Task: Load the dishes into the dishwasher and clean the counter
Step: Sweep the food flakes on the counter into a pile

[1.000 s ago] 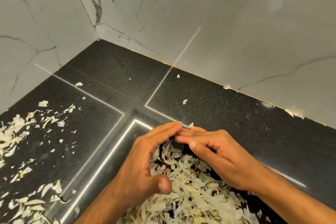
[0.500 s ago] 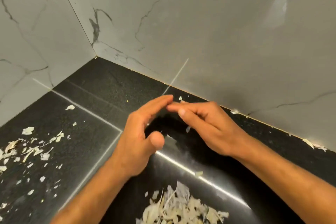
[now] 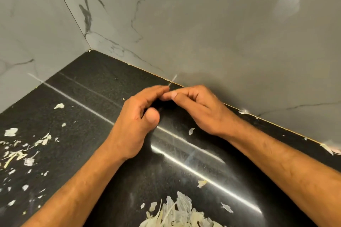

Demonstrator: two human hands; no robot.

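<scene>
Meeting fingertip to fingertip near the back wall, the left hand [image 3: 134, 123] and right hand [image 3: 199, 110] stand on edge on the black counter [image 3: 92, 86], fingers extended and only gently bent, forming a cupped barrier; neither visibly grips anything, though what lies under the palms cannot be told. Behind the fingertips, at 12 o'clock, the counter ends at the grey marble wall [image 3: 221, 33], with almost no room left between knuckles and wall. A second wall [image 3: 27, 33] closes the 9 to 10 o'clock side, and the two meet in a corner [image 3: 89, 49] at about 11 o'clock; bare counter lies between the hands and that corner.

Toward 6 o'clock, between the forearms, the surface is mostly bare down to a pile of pale peel scraps [image 3: 177, 214] at the bottom edge. A few single flakes lie in that lane: one [image 3: 191, 131] just beside the right wrist, another [image 3: 202, 183] lower down, a third [image 3: 227, 207] near the pile.

At 8 o'clock from the hands, a scatter of scraps [image 3: 27, 151] covers the left part of the counter, well apart from the left hand. More bits [image 3: 327, 148] sit against the wall joint at 3 to 4 o'clock, beyond the right forearm, and a small one [image 3: 243, 111] near the right wrist.

No container is in view.
</scene>
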